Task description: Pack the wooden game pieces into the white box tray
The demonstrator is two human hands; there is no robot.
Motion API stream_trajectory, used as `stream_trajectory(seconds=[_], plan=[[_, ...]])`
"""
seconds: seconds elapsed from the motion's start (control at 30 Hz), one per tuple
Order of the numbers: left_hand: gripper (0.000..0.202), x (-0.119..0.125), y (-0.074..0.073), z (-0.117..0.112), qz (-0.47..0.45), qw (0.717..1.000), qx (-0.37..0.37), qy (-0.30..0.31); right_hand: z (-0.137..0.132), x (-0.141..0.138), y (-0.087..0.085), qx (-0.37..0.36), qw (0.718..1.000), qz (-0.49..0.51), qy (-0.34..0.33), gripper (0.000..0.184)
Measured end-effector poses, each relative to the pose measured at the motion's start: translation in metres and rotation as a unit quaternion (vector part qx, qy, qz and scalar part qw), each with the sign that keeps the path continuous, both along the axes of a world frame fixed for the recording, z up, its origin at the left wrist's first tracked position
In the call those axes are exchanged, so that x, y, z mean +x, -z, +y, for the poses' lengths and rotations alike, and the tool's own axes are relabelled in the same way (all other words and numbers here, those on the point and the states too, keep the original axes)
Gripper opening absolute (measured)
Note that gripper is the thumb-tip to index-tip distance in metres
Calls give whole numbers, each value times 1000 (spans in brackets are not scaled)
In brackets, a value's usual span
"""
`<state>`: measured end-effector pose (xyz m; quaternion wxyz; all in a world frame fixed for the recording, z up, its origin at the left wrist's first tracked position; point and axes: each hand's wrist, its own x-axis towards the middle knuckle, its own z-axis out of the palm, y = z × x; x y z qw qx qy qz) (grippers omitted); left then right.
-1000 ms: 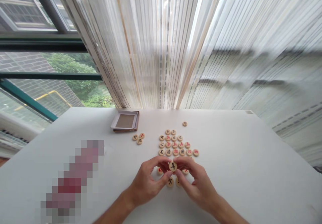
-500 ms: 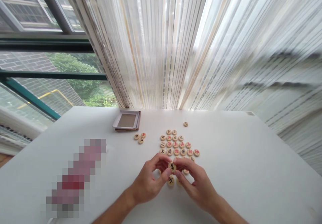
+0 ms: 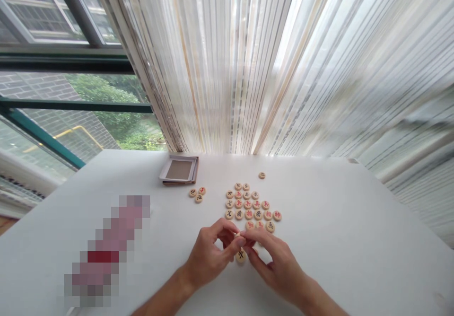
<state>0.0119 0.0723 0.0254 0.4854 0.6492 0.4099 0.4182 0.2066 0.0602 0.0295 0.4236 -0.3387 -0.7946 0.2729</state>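
My left hand (image 3: 209, 257) and my right hand (image 3: 275, 259) meet over the white table (image 3: 354, 240), fingertips pinched together on one round wooden chess piece (image 3: 238, 236), now tipped so only its edge shows. Just under the fingers lies another piece (image 3: 240, 255) with a black character. Beyond my hands a cluster of chess pieces (image 3: 250, 205) with red and black characters lies in rough rows.
Three loose pieces (image 3: 197, 194) lie left of the cluster and a single piece (image 3: 261, 175) lies behind it. A shallow open box (image 3: 178, 170) sits near the striped curtain (image 3: 248, 60). A blurred-out object (image 3: 106, 250) lies at the left.
The held piece, earlier facing me with its black character showing, has been tipped down so its face is hidden. Both hands dropped slightly toward the table.
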Motion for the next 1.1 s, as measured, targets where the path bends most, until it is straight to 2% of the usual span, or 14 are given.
stream_trajectory(seconds=[0.37, 0.5, 0.67, 0.93, 1.1], plan=[[19, -2, -5, 1, 19, 1000, -7, 6, 1, 1, 2, -59, 998, 36, 14, 28], [24, -2, -4, 0, 5, 999, -6, 39, 2, 1, 1, -86, 994, 56, 29, 28], [31, -2, -4, 0, 20, 998, 7, 51, 3, 1, -2, -84, 993, 63, 44, 26], [30, -2, 0, 1, 20, 998, 24, 49, 4, 2, 0, -95, 992, 72, 47, 26], [29, -3, 2, 0, 29, 997, 51, 53, 3, 3, -3, -107, 990, 73, 52, 20]])
